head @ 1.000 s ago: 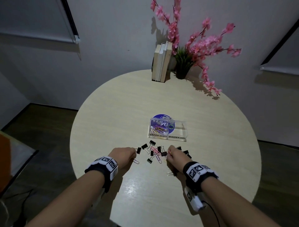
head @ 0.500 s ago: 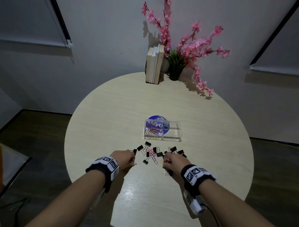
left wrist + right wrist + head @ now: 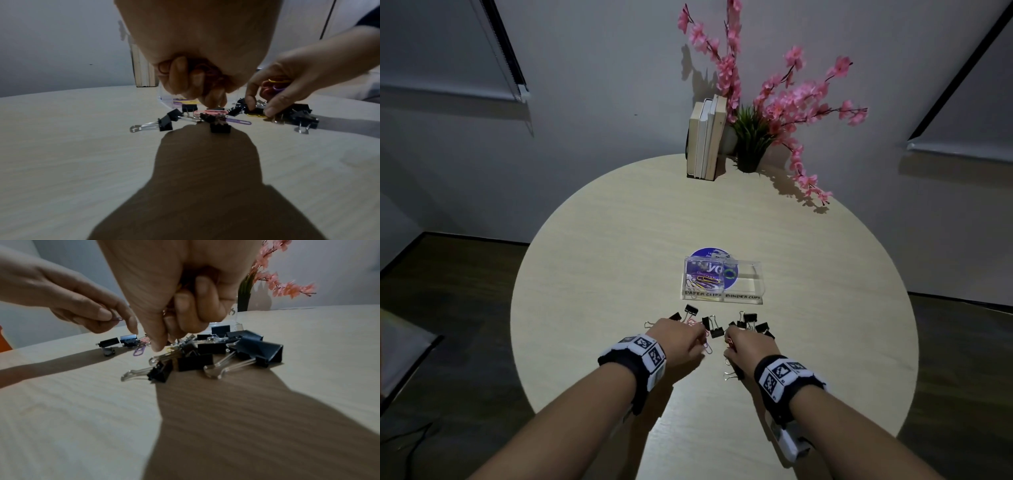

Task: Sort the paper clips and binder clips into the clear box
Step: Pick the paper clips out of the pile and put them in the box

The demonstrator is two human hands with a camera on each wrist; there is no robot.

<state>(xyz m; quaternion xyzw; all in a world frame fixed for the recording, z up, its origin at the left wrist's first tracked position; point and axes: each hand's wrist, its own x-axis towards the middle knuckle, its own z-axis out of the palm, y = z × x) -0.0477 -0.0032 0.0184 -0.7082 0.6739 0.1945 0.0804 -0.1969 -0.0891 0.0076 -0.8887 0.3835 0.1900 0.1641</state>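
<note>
Lying in a loose scatter on the bench [image 3: 592, 267], the binder clips [image 3: 717, 331] and a few paper clips [image 3: 211, 112] sit just in front of the box [image 3: 722, 282], between the two hands. The box is clear, with two compartments labelled on its near wall: the left one reads paper clips and holds several coloured ones, the right one reads binder clips. A blue disc [image 3: 709, 253] lies under the box and shows behind it.

In the left wrist view a pink paper clip lies across black binder clips, with a purple clip [image 3: 238, 121] flat on the bench just beside it and a yellow clip [image 3: 256, 115] under the other hand's fingertips.

The left hand [image 3: 678, 337] is curled, its fingers closed round a bunch of reddish paper clips in the palm, with fingertips down at the pile, just over the pink clip. The right hand [image 3: 748, 346] is also curled round a bundle of coloured clips, red, yellow and purple, while its thumb and a finger reach down to the pile. Whether they already pinch the yellow clip cannot be told.

The right wrist view shows a cluster of larger black binder clips with silver handles just below that hand.

At the far edge of the bench stand books [image 3: 705, 140] upright, and beside them a plant [image 3: 751, 137] with pink blossom [image 3: 801, 99].
</note>
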